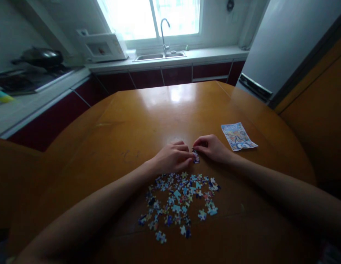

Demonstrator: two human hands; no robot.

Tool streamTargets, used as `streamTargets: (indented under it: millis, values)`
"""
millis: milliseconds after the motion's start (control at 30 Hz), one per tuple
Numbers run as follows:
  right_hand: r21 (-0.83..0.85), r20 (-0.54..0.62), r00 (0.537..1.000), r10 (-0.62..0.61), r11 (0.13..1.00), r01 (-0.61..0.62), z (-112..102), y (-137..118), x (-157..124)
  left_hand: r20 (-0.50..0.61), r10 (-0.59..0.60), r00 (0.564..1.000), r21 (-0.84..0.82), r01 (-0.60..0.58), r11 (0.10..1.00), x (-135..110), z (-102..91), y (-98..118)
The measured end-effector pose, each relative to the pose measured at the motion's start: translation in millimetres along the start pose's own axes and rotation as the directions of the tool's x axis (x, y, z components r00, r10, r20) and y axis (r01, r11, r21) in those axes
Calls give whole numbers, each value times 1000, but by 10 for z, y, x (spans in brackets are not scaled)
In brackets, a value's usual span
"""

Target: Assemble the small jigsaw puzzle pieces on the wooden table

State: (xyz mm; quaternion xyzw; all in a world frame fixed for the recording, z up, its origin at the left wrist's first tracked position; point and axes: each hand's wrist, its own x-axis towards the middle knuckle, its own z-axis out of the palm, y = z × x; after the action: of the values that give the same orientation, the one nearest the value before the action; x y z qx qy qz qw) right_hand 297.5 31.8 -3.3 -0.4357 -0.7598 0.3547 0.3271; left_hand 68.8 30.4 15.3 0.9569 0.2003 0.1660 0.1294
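Note:
A small joined strip of jigsaw puzzle pieces (196,158) lies on the wooden table between my hands. My left hand (174,157) rests at its left side, fingers curled and their tips pressed to the strip's edge. From the right, my right hand (213,148) pinches a puzzle piece at the strip's far end; the fingertips hide most of that piece. Just below my hands spreads a loose heap of puzzle pieces (177,194), mostly light blue, white and dark blue, some overlapping.
A creased printed picture sheet (237,136) lies to the right, beyond my right forearm. The round-ended wooden table (165,113) reaches toward a counter with a sink (151,57). A fridge (285,44) stands at the right, a pan (41,57) on the stove at the left.

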Motion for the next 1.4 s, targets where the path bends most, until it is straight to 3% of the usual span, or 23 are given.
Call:
streamTargets:
  millis: [333, 533, 667, 900, 1200, 1400]
  values:
    - [-181, -33, 999, -26, 983, 20, 38, 34, -1, -10, 38, 999, 81, -37, 996, -41, 59, -12]
    - [-145, -30, 999, 26, 989, -30, 28, 21, 24, -20, 51, 999, 1, -51, 999, -47, 52, -2]
    - [-158, -101, 995, -6, 987, -10, -56, 22, 8, -15, 53, 999, -3, -53, 999, -42, 42, 2]
    - [-232, 91, 994, -55, 970, 74, -118, 36, -58, -35, 54, 998, -46, -56, 997, -34, 36, 7]
    - [-274, 105, 993, -48, 959, 75, -114, 20, -60, -147, -31, 989, -32, 27, 999, -64, 61, -109]
    - [-286, 107, 993, -38, 956, 67, -120, 14, -63, -118, -33, 992, -37, 29, 999, -59, 73, -114]
